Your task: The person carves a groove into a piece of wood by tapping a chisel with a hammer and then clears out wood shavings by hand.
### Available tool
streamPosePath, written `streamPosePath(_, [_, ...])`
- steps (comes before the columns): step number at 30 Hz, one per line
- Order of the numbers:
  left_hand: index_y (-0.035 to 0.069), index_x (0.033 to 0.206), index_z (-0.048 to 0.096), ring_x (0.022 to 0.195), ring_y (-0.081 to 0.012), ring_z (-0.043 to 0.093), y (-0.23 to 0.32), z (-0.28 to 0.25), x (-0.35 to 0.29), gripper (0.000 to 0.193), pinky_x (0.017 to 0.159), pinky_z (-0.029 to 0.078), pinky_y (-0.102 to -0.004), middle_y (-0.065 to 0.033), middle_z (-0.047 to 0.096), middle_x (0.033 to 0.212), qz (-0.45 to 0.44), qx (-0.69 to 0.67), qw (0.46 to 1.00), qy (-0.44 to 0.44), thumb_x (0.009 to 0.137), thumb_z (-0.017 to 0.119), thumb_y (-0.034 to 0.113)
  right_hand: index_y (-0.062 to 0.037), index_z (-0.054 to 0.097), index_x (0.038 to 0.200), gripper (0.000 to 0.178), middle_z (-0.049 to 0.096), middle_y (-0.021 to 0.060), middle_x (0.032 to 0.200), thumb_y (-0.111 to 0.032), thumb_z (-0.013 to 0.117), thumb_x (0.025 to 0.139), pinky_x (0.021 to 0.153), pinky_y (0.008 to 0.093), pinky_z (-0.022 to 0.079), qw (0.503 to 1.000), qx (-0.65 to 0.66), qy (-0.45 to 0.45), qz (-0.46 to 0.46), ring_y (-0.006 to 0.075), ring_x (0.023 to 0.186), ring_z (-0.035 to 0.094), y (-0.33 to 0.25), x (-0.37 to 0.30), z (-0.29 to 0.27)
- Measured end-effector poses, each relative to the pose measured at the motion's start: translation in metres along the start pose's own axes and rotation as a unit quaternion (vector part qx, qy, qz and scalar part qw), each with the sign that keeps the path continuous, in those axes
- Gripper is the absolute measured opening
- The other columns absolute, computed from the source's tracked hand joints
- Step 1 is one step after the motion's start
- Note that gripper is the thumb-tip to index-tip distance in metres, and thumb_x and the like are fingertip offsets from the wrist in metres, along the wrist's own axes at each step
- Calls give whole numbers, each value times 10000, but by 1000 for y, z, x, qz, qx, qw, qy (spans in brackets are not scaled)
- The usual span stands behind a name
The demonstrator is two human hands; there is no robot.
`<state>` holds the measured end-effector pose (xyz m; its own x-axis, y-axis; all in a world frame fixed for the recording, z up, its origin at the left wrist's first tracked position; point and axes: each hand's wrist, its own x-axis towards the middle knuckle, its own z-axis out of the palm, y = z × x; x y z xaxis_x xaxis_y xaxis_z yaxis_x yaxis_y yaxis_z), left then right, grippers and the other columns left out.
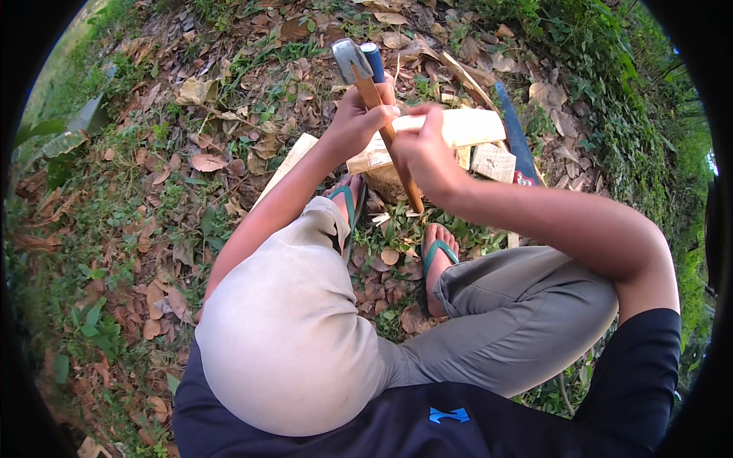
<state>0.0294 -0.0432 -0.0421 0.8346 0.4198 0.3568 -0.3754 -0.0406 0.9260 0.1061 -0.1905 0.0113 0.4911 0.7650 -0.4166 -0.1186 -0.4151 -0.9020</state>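
Observation:
My left hand (360, 120) is closed around the wooden handle of a hammer (405, 177), its thumb lying across it. The grey metal hammer head points up and away from me. A dark blue, round-ended handle (373, 61) sticks up beside the head from behind my left fingers; its lower part is hidden. My right hand (429, 156) is closed, with bent fingers close to the left thumb and against the hammer handle. What its fingers pinch is hidden. Beneath both hands lies a pale piece of wood (469, 128), partly covered by them.
A handsaw (516, 130) with a dark blade lies right of the wood, near a small wood block (493, 162). A pale board (289, 164) lies to the left. My sandalled feet (440, 256) are close below the wood. Dry leaves (208, 162) and green plants cover the ground.

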Motion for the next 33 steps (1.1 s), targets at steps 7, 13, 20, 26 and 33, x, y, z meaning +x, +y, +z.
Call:
streamPosePath(7, [62, 880, 544, 839, -111, 461, 2, 10, 1, 520, 769, 371, -286, -1, 460, 886, -4, -24, 999, -37, 926, 583, 578, -56, 536, 1018, 237, 508, 3, 720, -150, 643, 828, 511, 271, 386, 997, -55, -30, 43, 88, 575, 470, -17, -35, 1])
streamPosePath(13, [51, 986, 653, 1153, -268, 435, -10, 19, -2, 877, 976, 377, -442, -148, 500, 1134, 91, 98, 987, -86, 824, 400, 874, -130, 431, 908, 233, 386, -64, 613, -135, 663, 887, 348, 237, 241, 966, 70, -67, 240, 37, 407, 337, -93, -110, -13])
streamPosePath(20, [88, 1244, 571, 940, -179, 597, 6, 10, 2, 282, 824, 516, -329, -110, 521, 1201, 114, 266, 956, -52, 987, 520, -15, -142, 453, 974, 227, 327, -102, 586, -117, 661, 886, 344, 224, 216, 997, 73, 10, 10, 11, 403, 292, -142, -101, -41])
streamPosePath(26, [214, 1540, 88, 860, -181, 627, 18, 1, 7, 716, 803, 552, -318, -152, 554, 1254, 114, 147, 982, 44, 995, 488, -25, -144, 468, 873, 191, 329, -113, 593, -135, 658, 890, 374, 210, 242, 997, 80, 19, -16, -4, 438, 291, -151, -81, -73])
streamPosePath(33, [44, 1237, 467, 809, -143, 553, 36, -15, -1, 368, 759, 506, -335, -71, 572, 980, 42, -38, 995, 80, 1048, 492, 359, -123, 494, 826, 221, 327, -127, 569, -225, 644, 952, 334, 176, 271, 986, 137, -11, 95, -30, 410, 304, -143, -65, -91])
